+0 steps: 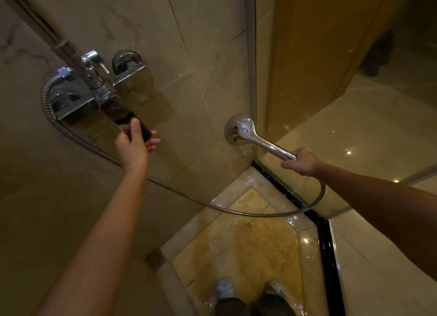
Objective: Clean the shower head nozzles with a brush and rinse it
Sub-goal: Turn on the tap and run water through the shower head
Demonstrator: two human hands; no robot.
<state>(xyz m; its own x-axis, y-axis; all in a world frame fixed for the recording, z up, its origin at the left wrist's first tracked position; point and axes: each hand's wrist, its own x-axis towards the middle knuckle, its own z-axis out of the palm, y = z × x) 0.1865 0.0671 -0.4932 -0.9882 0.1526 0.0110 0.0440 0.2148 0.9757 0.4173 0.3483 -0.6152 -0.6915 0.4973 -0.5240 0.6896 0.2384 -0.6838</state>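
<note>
Two hands busy | left hand (134, 143) grips tap lever (117, 111) | right hand (300, 162) grips shower head (238, 130) by handle

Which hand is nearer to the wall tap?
Left. The left hand holds the lever of the wall tap; the right hand is far to its right, gripping the shower head.

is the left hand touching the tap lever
Touching. The head view shows the left hand holding the end of the tap lever, with the thumb lying over the top and the fingers underneath.
</note>
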